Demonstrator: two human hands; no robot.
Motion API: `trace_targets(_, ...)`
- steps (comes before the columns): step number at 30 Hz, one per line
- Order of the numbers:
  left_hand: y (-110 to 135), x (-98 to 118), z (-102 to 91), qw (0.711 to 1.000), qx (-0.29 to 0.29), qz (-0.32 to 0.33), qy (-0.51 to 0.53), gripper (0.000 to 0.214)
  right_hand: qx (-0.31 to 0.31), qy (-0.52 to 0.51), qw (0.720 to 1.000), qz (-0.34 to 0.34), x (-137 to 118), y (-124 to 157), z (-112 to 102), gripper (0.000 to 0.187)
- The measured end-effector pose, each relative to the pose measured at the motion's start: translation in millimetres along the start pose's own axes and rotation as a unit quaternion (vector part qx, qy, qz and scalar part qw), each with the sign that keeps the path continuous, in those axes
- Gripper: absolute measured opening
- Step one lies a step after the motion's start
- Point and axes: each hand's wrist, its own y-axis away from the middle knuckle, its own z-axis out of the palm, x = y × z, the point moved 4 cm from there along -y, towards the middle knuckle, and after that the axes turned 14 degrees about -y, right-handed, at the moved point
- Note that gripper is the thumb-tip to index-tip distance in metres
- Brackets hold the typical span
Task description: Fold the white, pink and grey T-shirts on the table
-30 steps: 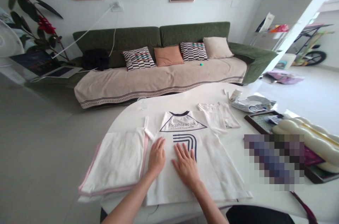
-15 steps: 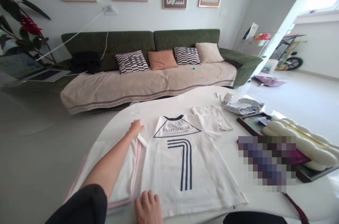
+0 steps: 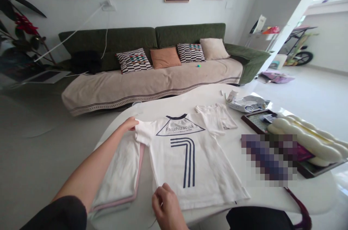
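Observation:
A white T-shirt (image 3: 174,164) with a dark collar, lettering and a big striped 7 lies spread on the white table. My left hand (image 3: 131,124) is closed on the end of its left sleeve, which it pulls out to the side. At the shirt's lower left side edge, my right hand (image 3: 166,204) is curled into a pinch on the fabric; its fingertips are partly hidden. Beneath the left sleeve and beside the shirt lies a folded white cloth with pink edging (image 3: 119,175). Another small white shirt (image 3: 217,117) touches the T-shirt's right sleeve.
On the right of the table (image 3: 312,197) stand a dark tray (image 3: 252,123) with a puffy cream item (image 3: 307,134) and a silver plastic package (image 3: 248,103). A clear cup (image 3: 137,105) sits at the far left edge. Behind is a green sofa (image 3: 108,38) with cushions.
My left hand has moved left and drawn the sleeve outward. My right hand has gone from lying flat on the shirt's lower corner to pinching its side edge, slightly farther right.

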Motion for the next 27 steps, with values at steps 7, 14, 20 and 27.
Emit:
trace_targets(7, 1, 72, 15.3, 0.997, 0.017, 0.072, 0.013, 0.037, 0.078, 0.032, 0.996, -0.006, 18, 7, -21, 0.016)
trace_targets(14, 11, 157, 95.1, 0.987, -0.002, 0.147, 0.061, 0.040, 0.104, 0.004, 0.994, -0.014, 51, 25, -43, 0.022)
trace_targets(20, 19, 170, 145.1, 0.983, 0.018, 0.162, 0.081, 0.031, 0.077, 0.042, 0.996, -0.016, 65, 30, -41, 0.028)
trace_targets(27, 26, 157, 123.2, 0.961, 0.073, 0.262, 0.052, 0.028, 0.091, 0.222, 0.970, -0.035, 59, 31, -49, 0.041)
